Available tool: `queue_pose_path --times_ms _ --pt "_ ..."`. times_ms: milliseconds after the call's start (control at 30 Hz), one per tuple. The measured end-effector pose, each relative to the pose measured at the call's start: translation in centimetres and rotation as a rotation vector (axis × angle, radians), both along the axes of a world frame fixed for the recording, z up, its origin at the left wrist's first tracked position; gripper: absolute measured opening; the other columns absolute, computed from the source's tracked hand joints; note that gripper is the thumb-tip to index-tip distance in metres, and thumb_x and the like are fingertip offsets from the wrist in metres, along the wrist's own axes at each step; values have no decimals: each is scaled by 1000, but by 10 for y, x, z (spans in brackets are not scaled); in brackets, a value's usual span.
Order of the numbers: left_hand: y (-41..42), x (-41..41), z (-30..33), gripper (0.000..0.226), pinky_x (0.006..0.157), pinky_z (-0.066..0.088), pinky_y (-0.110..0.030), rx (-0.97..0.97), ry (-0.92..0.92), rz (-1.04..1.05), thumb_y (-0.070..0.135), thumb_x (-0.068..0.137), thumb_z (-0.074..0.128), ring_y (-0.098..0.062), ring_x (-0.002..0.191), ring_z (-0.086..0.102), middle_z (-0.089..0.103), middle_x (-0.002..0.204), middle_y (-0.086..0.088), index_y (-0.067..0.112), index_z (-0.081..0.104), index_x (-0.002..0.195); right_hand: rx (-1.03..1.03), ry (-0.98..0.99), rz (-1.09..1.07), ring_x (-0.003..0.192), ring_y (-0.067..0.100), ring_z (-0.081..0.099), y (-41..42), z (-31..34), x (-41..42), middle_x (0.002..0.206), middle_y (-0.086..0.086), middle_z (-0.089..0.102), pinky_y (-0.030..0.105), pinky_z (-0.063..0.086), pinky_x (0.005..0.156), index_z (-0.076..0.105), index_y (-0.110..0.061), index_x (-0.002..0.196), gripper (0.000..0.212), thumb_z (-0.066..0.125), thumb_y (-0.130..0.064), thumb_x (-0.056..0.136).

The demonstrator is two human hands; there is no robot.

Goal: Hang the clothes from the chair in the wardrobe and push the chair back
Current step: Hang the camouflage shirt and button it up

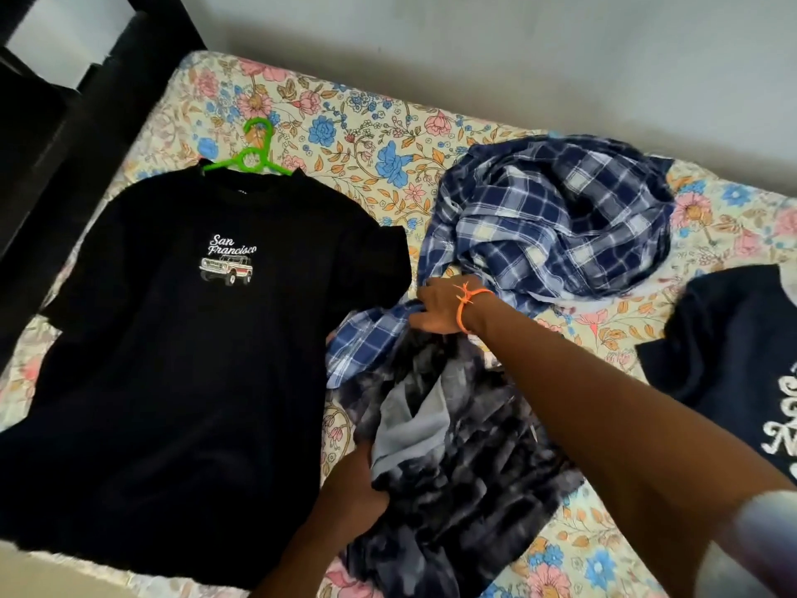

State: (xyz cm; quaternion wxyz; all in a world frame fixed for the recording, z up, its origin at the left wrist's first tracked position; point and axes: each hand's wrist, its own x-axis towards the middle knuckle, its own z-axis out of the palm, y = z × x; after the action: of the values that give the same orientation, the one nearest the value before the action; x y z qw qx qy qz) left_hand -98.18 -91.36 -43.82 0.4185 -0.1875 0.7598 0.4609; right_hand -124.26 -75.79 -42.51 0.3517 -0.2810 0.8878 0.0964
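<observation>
Both hands grip the dark tie-dye garment (457, 459) at 6 o'clock on the bed: your right hand (435, 306), wearing an orange wristband (468, 306), pinches its upper edge beside a plaid shirt (547, 222) bunched at 1 o'clock, and your left hand (353, 485) clutches its lower left edge. At 9 o'clock a black T-shirt (172, 338) lies flat on a green hanger (252, 155), and a navy shirt (729, 351) lies at 3 o'clock on the floral bedsheet (345, 123).

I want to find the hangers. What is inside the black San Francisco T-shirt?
A green hanger is inside the black T-shirt: its hook and upper part stick out at the collar. Its arms are covered by the fabric, so nothing else inside can be seen.
</observation>
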Motion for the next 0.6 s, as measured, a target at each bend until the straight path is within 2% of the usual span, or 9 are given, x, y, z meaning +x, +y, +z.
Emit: queue_pose_path --times_ms 67,167,233,267,367,433,467,533,600 --pt "0 -3 4 66 72 56 -24 -6 -10 -15 16 71 56 -1 88 65 66 102 20 42 46 131 73 57 113 85 29 60 13 15 -12 96 7 65 34 51 74 62 -13 95 39 39 -44 98" --pt "-4 -6 7 75 71 60 -39 -27 -51 -20 12 69 55 -10 85 69 69 104 12 45 41 135 236 177 232 81 26 65 47 37 -37 85 4 64 37 58 73 62 -7 98 23 46 -24 101" --pt "-4 -8 9 74 69 60 -40 -44 -61 -27 13 70 56 -13 83 69 69 103 10 46 41 134 232 290 132 84 27 66 75 55 -69 85 4 62 37 57 68 55 -10 92 26 39 -26 105" --pt "-4 -8 8 75 69 60 -41 -46 -61 -32 15 69 57 -12 84 69 70 102 10 45 41 135 202 395 45 85 28 66 87 66 -87 87 6 63 38 56 65 59 -10 96 27 42 -29 104" --pt "-3 -8 7 78 68 60 -35 -48 -81 -22 18 66 57 -14 84 69 70 103 8 41 42 139 34 698 -339 95 42 65 126 97 -135 103 23 66 46 55 80 66 -1 109 29 57 -27 98" --pt "0 -9 11 71 63 56 -28 -43 -89 -12 18 69 60 -13 82 69 70 100 7 42 45 134 -86 655 -572 111 49 57 132 103 -139 122 34 55 50 48 94 58 5 122 43 58 -30 96" --pt "1 -9 13 63 66 56 -28 -43 -87 -14 18 72 65 -12 83 68 70 99 8 43 48 127 -101 584 -618 119 50 51 127 100 -130 133 35 48 52 45 100 51 3 132 50 57 -32 97" --pt "5 -11 20 47 77 55 -26 -2 -97 33 23 75 79 -8 92 67 69 100 13 42 55 111 -91 463 -652 135 52 34 110 81 -92 154 31 24 65 30 110 25 -14 153 63 52 -30 98" --pt "6 -14 28 42 80 50 -20 114 -132 140 35 76 84 -3 99 64 69 104 16 40 58 109 -164 463 -718 146 49 11 91 54 -26 162 24 1 71 9 111 7 -29 156 76 54 -32 97"
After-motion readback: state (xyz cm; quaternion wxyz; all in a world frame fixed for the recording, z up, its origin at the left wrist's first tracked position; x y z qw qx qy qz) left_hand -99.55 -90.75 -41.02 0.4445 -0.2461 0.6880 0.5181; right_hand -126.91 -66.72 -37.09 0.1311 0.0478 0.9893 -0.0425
